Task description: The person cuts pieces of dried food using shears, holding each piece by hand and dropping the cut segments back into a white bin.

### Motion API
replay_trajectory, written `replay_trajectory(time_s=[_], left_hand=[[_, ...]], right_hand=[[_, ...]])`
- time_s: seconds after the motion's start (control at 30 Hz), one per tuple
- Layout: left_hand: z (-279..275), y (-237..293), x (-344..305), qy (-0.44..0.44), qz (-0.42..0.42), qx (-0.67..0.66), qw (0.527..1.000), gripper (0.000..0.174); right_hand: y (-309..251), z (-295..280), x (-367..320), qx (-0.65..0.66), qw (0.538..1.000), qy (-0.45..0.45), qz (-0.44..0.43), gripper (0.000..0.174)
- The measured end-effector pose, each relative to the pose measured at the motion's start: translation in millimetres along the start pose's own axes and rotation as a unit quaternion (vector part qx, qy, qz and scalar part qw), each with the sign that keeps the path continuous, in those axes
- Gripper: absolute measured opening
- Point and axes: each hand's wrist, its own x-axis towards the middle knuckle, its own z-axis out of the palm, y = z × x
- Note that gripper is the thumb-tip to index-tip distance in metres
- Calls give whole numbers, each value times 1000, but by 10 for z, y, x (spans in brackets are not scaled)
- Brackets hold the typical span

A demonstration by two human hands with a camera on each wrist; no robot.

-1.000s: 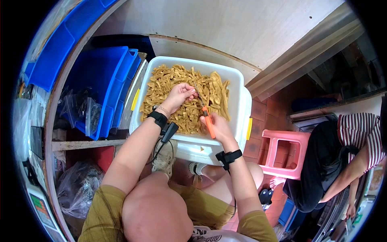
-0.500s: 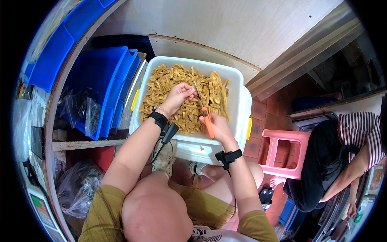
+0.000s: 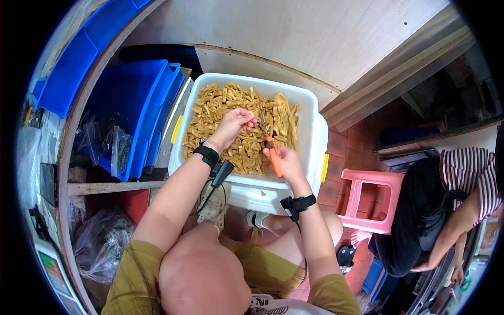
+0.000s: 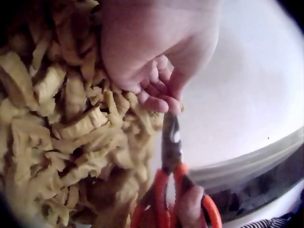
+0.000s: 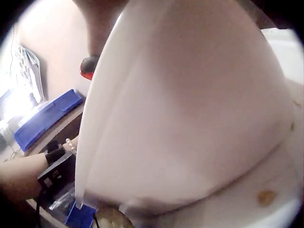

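Note:
Yellow-brown strips, like dried or pickled vegetable, fill a white plastic tub. My left hand is over the middle of the strips, thumb and fingertips pinched together. In the left wrist view, a small yellow-brown piece peeks out beside those fingertips, mostly hidden by them. My right hand grips the orange handles of a pair of scissors at the tub's near right. Their blades point away from me toward the left fingertips, overlapping them in the left wrist view. The tub wall hides most of the right hand's work in the right wrist view.
Blue bins stand on a shelf left of the tub. A pink stool is on the tiled floor to the right, near a seated person in a striped shirt. A pale board wall rises behind the tub.
The scissors and right hand have shifted slightly right, bringing the blade tips a little away from the left fingers in the head view. The left hand stays nearly in place.

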Motion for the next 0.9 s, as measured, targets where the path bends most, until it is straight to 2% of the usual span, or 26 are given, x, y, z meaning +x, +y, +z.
replay_trajectory(time_s=[0.07,0.17,0.33,0.47,0.7,0.9], left_hand=[[29,18,-19,15,6,-33,999,7],[55,59,-60,21,23,-93,995,9],[-29,3,3,14,22,-124,992,11],[-36,-4,4,25,24,-154,987,12],[2,-16,23,42,41,-146,988,10],[21,-3,-14,24,38,-69,997,10]], right_hand=[[9,-9,2,1,1000,15,9,47],[95,-8,42,21,999,29,-35,49],[-87,-29,-72,-154,985,26,-69,57],[-143,-41,-103,-171,982,29,-77,59],[-158,-47,-105,-195,978,19,-64,60],[-166,-50,-107,-201,977,17,-61,61]])
